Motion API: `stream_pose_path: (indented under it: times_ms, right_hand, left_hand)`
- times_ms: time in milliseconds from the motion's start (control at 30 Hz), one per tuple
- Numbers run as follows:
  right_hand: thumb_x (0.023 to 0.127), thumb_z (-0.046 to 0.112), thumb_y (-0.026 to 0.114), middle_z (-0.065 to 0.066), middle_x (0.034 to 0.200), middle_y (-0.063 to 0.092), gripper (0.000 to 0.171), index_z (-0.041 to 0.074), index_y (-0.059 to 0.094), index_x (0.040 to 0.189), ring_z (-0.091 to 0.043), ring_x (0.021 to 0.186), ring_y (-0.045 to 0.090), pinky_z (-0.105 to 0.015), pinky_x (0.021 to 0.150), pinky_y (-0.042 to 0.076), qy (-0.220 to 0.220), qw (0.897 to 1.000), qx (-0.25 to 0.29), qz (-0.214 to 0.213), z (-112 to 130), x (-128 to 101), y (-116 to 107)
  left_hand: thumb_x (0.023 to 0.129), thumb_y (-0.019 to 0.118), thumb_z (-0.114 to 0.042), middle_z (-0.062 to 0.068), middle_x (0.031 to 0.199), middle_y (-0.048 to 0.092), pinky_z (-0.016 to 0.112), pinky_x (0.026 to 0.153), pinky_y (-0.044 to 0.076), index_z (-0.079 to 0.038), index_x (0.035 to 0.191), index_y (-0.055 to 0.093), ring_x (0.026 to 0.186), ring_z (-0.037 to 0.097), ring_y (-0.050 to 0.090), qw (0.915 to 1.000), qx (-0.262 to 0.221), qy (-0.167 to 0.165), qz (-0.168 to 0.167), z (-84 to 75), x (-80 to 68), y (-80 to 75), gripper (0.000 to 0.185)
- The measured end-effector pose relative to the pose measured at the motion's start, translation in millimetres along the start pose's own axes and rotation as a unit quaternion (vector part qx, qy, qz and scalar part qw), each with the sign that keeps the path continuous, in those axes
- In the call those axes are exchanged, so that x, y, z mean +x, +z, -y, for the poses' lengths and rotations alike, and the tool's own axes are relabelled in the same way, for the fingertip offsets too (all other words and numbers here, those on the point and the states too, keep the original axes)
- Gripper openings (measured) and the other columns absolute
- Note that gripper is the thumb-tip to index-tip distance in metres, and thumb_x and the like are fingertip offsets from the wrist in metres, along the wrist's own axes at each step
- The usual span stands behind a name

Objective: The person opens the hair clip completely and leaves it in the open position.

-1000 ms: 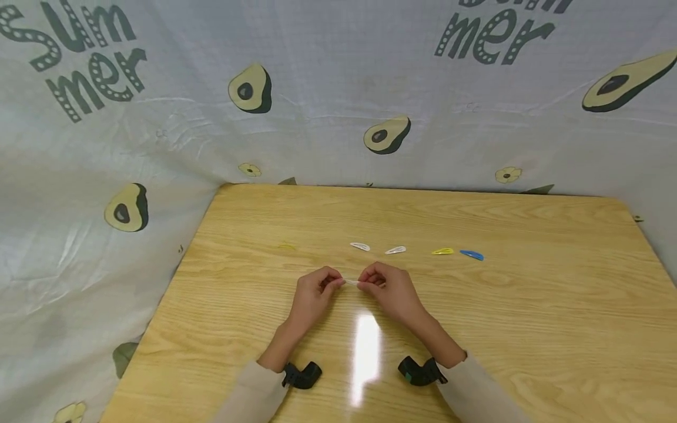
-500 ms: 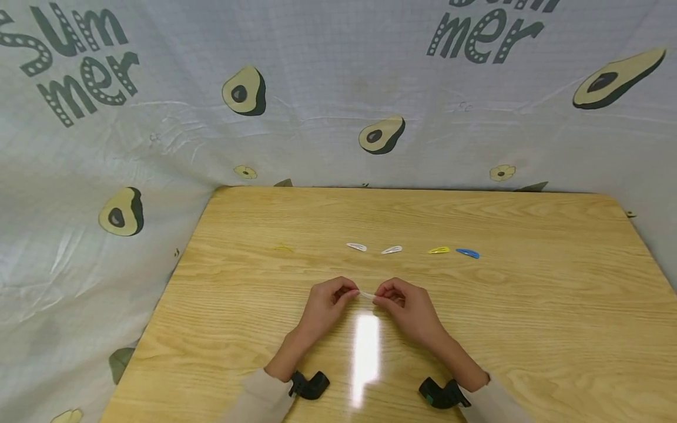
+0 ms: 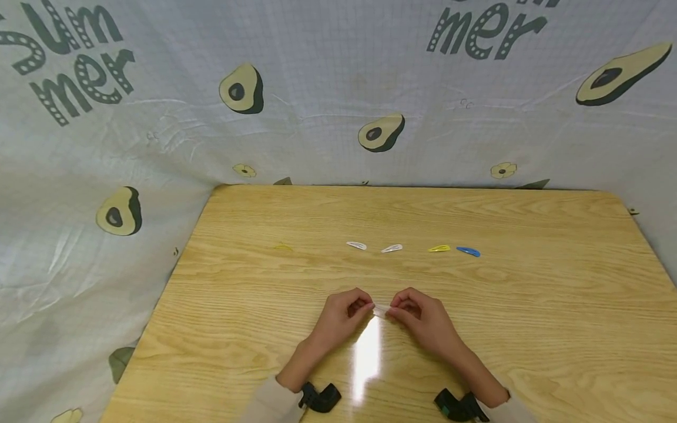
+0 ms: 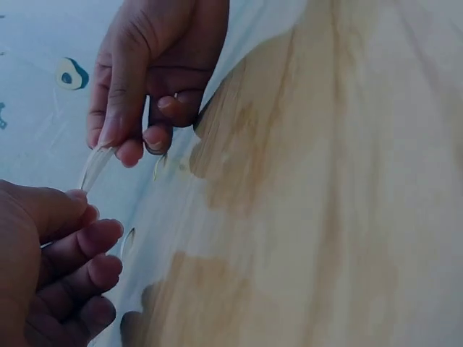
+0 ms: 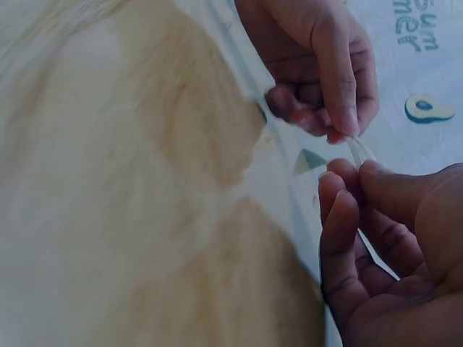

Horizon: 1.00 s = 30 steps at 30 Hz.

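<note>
Between my hands is a small white hair clip, slim and pale, partly hidden by the fingertips. My left hand pinches one end between thumb and forefinger. The other end is pinched by my right hand in the same way. In the left wrist view a dark line runs along the clip. Beyond the hands, a white snap clip and another white clip lie on the table. To their right are a yellow clip and a blue clip.
A thin yellow thing lies at the left of the row. The wooden table meets a white sheet printed with avocados at the back and sides. Black wrist cameras sit on both wrists.
Both hands have drawn back toward the person and a little to the right, with the white clip still pinched between them. The clip shows broader now. The row on the table is unmoved.
</note>
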State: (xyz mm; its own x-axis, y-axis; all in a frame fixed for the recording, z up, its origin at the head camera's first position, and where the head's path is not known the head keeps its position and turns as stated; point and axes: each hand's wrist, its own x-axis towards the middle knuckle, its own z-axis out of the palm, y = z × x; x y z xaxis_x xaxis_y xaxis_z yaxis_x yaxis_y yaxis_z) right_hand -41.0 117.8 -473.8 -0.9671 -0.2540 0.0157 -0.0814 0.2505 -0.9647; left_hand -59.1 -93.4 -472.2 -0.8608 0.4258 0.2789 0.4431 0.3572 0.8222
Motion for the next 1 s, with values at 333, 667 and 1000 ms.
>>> stream_pose_path:
  times_ms: [333, 667, 1000]
  right_hand:
    - [0.086, 0.023, 0.073, -0.001, 0.080, 0.068, 0.018, 0.010, 0.065, 0.095, -0.017, 0.064, 0.064, -0.027, 0.056, 0.051, 0.032, 0.999, 0.021, -0.012, -6.6, -4.1, -3.9]
    - [0.082, 0.026, 0.077, 0.004, 0.076, 0.068, 0.018, 0.014, 0.068, 0.092, -0.016, 0.064, 0.065, -0.026, 0.056, 0.051, 0.036, 0.997, 0.006, -0.071, -9.3, -8.5, -1.9]
    - [0.083, 0.018, 0.076, 0.003, 0.078, 0.068, 0.011, 0.014, 0.068, 0.089, -0.014, 0.063, 0.064, -0.027, 0.053, 0.051, -0.034, 0.996, 0.002, -0.086, -13.8, -10.4, 0.1]
  left_hand:
    - [0.092, 0.064, -0.009, 0.000, 0.074, 0.065, 0.019, 0.054, 0.045, -0.004, 0.089, 0.067, 0.060, 0.004, 0.052, 0.9998, -0.003, 0.011, -0.016, 3.6, -1.3, 12.8, 0.007]
    - [0.090, 0.066, -0.005, -0.001, 0.074, 0.063, 0.016, 0.053, 0.044, -0.008, 0.087, 0.064, 0.059, 0.001, 0.050, 0.9972, 0.013, 0.060, -0.041, 11.8, -3.3, 24.0, 0.004]
    - [0.086, 0.070, -0.003, -0.005, 0.069, 0.055, 0.012, 0.053, 0.037, -0.008, 0.083, 0.065, 0.059, 0.001, 0.043, 0.9919, 0.055, 0.104, -0.047, 10.4, -2.9, 22.0, 0.008]
